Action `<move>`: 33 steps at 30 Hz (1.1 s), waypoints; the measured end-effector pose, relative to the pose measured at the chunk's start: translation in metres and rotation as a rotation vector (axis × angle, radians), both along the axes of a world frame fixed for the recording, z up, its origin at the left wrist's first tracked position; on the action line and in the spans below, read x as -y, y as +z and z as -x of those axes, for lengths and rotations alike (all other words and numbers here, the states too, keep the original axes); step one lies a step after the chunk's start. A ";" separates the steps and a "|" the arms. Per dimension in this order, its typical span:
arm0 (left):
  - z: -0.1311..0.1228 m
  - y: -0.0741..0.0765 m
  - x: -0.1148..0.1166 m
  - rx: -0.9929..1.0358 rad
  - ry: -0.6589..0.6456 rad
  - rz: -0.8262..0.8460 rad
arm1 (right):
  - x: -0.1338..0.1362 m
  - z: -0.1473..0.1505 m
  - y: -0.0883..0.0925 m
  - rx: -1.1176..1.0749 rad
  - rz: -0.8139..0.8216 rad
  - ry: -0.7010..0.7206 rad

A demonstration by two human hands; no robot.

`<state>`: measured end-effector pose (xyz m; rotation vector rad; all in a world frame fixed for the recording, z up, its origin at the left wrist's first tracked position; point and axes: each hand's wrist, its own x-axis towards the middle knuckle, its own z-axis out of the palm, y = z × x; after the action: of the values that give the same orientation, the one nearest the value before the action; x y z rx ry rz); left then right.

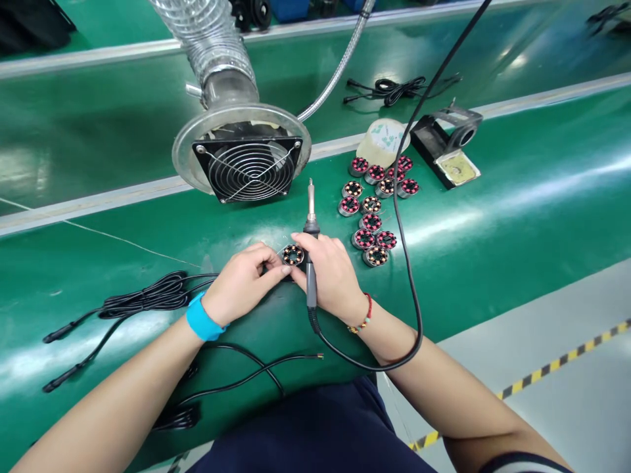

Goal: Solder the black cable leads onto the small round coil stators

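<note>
A small round coil part (293,255) with copper windings lies on the green bench between both my hands. My left hand (244,279), with a blue wristband, pinches the part from the left. My right hand (331,274) touches the part's right side while a soldering iron (311,223) rests across its fingers, tip pointing away and up. The iron's black cord (409,276) loops from below my wrist up to the far right.
Several similar red and copper coil parts (373,203) lie in a cluster to the right. A fume extractor fan (249,167) on a hose stands just behind. An iron stand (451,148), a tape roll (383,141) and black cables (142,302) are around.
</note>
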<state>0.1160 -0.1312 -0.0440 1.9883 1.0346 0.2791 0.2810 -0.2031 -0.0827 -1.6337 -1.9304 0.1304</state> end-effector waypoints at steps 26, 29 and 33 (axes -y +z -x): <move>0.005 -0.004 -0.013 -0.021 0.138 -0.167 | -0.004 -0.008 0.000 -0.214 0.227 0.136; 0.002 -0.005 -0.013 -0.030 0.051 -0.135 | -0.004 -0.009 0.001 -0.218 0.231 0.152; 0.001 -0.005 -0.015 -0.060 0.055 -0.208 | -0.005 -0.011 0.002 -0.219 0.236 0.156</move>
<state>0.1154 -0.1166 -0.0485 2.1668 1.1391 0.3716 0.2923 -0.1984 -0.0806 -1.5384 -1.9259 0.5950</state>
